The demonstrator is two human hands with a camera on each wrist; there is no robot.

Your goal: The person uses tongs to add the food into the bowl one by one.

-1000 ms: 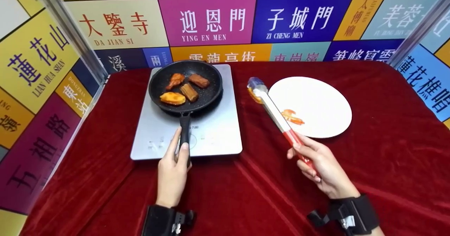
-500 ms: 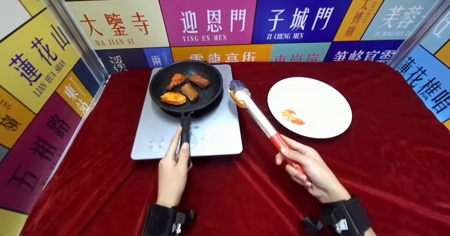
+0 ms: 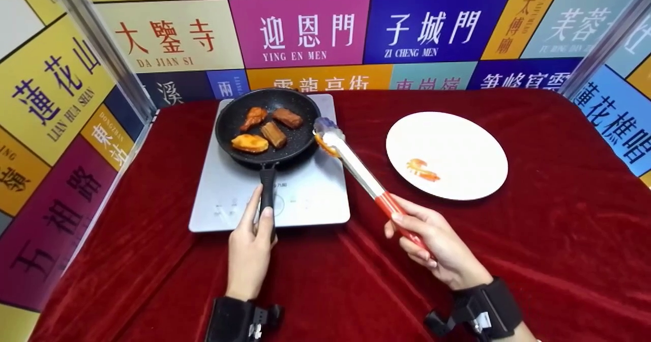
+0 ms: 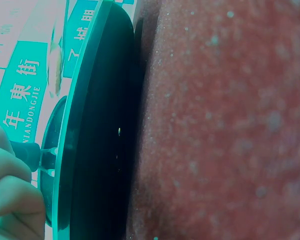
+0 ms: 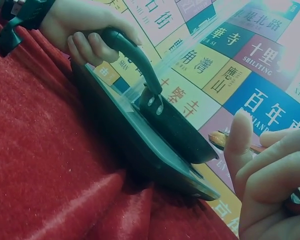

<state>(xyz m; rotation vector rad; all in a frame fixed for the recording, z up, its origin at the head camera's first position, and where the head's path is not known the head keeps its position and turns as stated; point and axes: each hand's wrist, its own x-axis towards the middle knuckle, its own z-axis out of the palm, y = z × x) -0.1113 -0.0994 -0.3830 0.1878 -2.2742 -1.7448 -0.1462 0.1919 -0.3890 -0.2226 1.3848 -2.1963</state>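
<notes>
My left hand (image 3: 250, 255) grips the black handle (image 3: 267, 184) of a frying pan (image 3: 300, 139). Several pieces of food lie in the pan, among them a yellow-orange piece (image 3: 249, 143) and a ribbed brown piece (image 3: 273, 134). In my right hand (image 3: 432, 243) is a pair of tongs (image 3: 361, 171) with red grips and purplish tips. An orange piece of food (image 3: 326, 146) is between the tips, just right of the pan's rim. The right wrist view shows this orange piece (image 5: 218, 139) beyond my fingers. A white plate (image 3: 468, 143) bears a reddish-orange shrimp-like piece (image 3: 423, 170).
Beneath the pan is a flat silver induction cooker (image 3: 315, 199), its dark side (image 4: 100, 130) filling part of the left wrist view. Dark red cloth (image 3: 330, 291) covers the table. Panels with large characters (image 3: 300, 29) stand behind and at both sides.
My right hand has carried the tongs and the orange piece leftward, from beside the plate to the pan's right edge. My left hand and the pan have stayed put.
</notes>
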